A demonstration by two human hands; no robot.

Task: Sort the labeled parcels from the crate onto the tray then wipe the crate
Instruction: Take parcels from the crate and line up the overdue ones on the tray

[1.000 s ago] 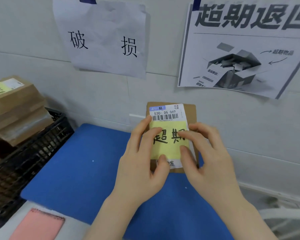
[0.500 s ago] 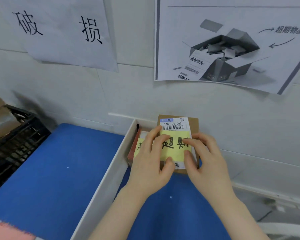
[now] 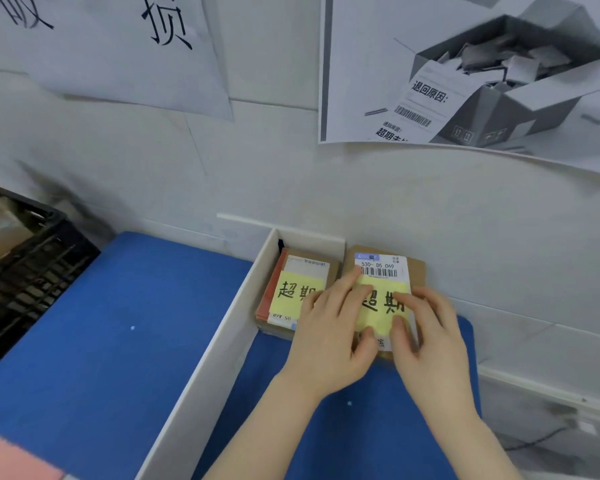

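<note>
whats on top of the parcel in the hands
On the parcel: a white shipping label with a barcode, and over it a yellow note with handwriting. Fingers of the left hand and right hand cover part of the note and the label's lower end.

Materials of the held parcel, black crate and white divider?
Parcel: brown matte cardboard, with a printed paper label and a yellow paper note on it. Crate: black slotted lattice, likely moulded plastic. Divider: white, smooth, thin board; plastic or foam board, can't tell which.
</note>
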